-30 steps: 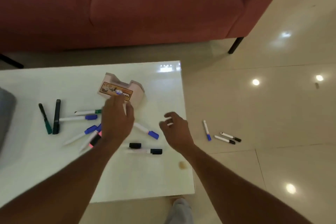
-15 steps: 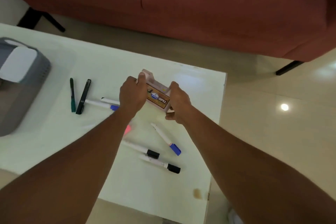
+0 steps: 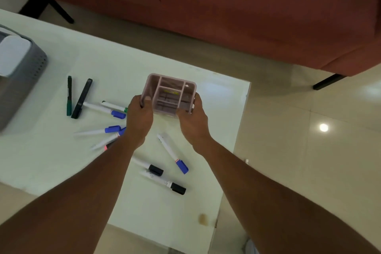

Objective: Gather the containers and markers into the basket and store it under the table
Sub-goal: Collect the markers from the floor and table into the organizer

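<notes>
A pink divided organizer container (image 3: 171,94) is held upright over the white table (image 3: 61,163), its empty compartments facing me. My left hand (image 3: 139,118) grips its left side and my right hand (image 3: 192,121) grips its right side. Several markers lie scattered on the table: a blue-capped one (image 3: 172,153), two black-capped ones (image 3: 162,182), blue-capped ones (image 3: 104,108) to the left, and a dark green pen (image 3: 69,95) beside a black marker (image 3: 81,98). The grey basket (image 3: 22,80) stands at the table's left edge with a white container (image 3: 12,55) inside.
A red sofa (image 3: 226,6) with black legs stands beyond the table. Glossy tiled floor (image 3: 309,150) lies to the right of the table's edge. A small brown stain (image 3: 203,218) marks the table's near right corner.
Both hands closed on the pink container, lifted it off the table and turned it so its open top faces up. The view shifted left, bringing the basket into sight.
</notes>
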